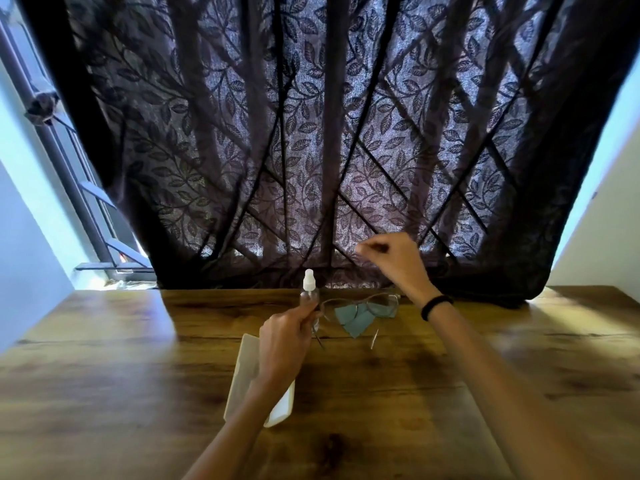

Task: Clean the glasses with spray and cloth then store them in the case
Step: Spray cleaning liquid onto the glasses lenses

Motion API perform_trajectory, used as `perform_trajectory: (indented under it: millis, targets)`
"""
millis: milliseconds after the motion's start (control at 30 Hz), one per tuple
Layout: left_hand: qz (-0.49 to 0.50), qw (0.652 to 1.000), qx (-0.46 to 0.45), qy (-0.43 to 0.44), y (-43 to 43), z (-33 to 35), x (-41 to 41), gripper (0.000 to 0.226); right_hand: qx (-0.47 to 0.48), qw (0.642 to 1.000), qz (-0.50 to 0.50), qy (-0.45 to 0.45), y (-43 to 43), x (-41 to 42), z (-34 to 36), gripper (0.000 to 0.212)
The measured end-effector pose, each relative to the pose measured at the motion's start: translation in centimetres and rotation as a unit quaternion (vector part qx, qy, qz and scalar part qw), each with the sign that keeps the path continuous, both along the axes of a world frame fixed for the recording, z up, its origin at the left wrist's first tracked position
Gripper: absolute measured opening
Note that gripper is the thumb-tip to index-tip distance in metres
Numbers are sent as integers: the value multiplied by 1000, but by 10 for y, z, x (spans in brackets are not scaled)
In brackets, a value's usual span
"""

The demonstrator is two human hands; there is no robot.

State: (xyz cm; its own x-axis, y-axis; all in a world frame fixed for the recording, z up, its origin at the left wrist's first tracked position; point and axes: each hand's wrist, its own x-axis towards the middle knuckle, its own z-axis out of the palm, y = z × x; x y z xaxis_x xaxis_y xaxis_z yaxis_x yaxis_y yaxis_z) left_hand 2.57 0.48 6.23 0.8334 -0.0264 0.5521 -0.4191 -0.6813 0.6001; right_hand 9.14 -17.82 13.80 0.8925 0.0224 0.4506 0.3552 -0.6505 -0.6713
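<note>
This looks like the start of the job, the spray step. No wiping has begun.

On the left of the brown wooden worktop (104,375) lies the flat white box-shaped glasses case (247,365). The left arm hides part of it, so I cannot tell if it is open or what is inside. The glasses are not in it.

The left hand (284,344) is over the case. Its fingers (306,311) are curled round the small see-through spray bottle with a white top (308,289) and hold it standing up. I cannot tell how much liquid is in the bottle.

Just right of the bottle, the thin-framed see-through glasses (382,306) lie on the worktop with their arms open. They lie on the small blue-grey cloth (358,323).

The right hand (394,265) is up in the air above the glasses. Its fingers are bent with the tips close together. It is too blurry to tell if they pinch something.

I think the next move is to point the white top at a lens and press it.
</note>
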Motion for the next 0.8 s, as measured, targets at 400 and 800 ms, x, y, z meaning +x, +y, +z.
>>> perform_trajectory:
  millis: [400, 800]
  targets:
    - [-24, 997, 53, -50, 1, -25, 6, 29, -293, 926, 23, 235, 68, 52, -30, 56]
    - [-29, 993, 71, -91, 1, -28, 9, 33, -248, 938, 60, 236, 72, 63, -50, 43]
